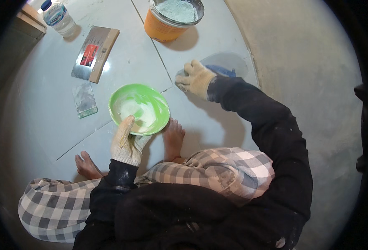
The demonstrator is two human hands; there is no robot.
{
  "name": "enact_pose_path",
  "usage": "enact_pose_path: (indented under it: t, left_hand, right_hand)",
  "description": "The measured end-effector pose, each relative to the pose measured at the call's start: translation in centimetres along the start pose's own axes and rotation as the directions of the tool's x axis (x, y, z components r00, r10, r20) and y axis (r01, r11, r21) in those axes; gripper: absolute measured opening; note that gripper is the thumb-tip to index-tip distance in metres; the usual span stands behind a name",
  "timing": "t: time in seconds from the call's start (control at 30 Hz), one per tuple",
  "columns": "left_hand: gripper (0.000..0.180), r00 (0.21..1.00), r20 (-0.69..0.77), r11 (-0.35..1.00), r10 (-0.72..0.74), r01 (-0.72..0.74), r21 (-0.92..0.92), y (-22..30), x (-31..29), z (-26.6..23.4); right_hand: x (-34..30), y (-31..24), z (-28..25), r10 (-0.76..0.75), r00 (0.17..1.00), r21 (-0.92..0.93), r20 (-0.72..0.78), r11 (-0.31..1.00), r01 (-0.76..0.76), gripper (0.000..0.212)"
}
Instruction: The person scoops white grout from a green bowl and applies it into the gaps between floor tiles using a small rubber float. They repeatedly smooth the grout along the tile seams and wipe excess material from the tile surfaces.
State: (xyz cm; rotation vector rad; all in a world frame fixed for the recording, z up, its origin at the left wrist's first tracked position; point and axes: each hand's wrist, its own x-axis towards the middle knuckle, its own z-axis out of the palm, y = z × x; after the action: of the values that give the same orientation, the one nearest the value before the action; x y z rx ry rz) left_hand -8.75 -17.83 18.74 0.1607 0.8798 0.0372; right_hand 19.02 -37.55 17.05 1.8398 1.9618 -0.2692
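Note:
My left hand (125, 143), in a cream knit glove, grips the near rim of a green bowl (164, 111), with the thumb over the inside edge. White paste (140, 112) is smeared over the bowl's bottom and sides. Farther right, my right hand (197, 79), gloved the same way, reaches out low over the floor with its fingers curled. The fingers bend over the left part of a translucent round plastic piece (239, 62) with a blue patch (220, 70) on it. My glove and sleeve cover much of that piece, and its kind is unclear.
An orange bucket (163, 27) of pale powder (177, 10) stands at the far side. A wide scraper blade (82, 52) with a wooden edge lies left, near a flat whitish rectangle (85, 100). A blue-capped water bottle (60, 20) stands far left. My bare feet (174, 139) flank the bowl.

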Motion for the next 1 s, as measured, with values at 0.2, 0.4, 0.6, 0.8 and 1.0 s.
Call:
enact_pose_path:
  t: [0.2,0.4,0.6,0.8,1.0]
  left_hand:
    - [0.046,0.997,-0.007,0.996,0.072,-0.072,0.047,0.3,0.3,-0.1]
    - [0.039,0.994,-0.011,0.990,0.108,-0.107,0.089,0.5,0.5,-0.5]
    - [0.036,0.989,-0.117,0.985,0.085,-0.066,0.161,0.3,0.5,-1.1]
    - [0.053,0.985,-0.144,0.931,0.090,-0.032,0.364,0.1,0.5,0.2]
    - [0.082,0.974,-0.212,0.873,0.073,0.040,0.486,1.4,2.8,-0.1]
  right_hand:
    - [-4.7,3.0,1.8,0.263,0.872,0.119,0.412,0.934,-0.338,0.028]
    - [-6.2,7.8,2.9,0.412,0.446,0.115,0.795,0.619,-0.777,0.057]
    - [-3.3,5.2,1.4,0.316,0.847,0.451,0.428,0.737,-0.503,0.073]
    - [-1.6,4.4,-1.6,-0.154,0.827,0.727,0.540,-0.409,-0.551,0.067]
    - [-2.2,1.0,-2.5,-0.292,0.892,0.380,0.344,-0.826,-0.417,0.066]
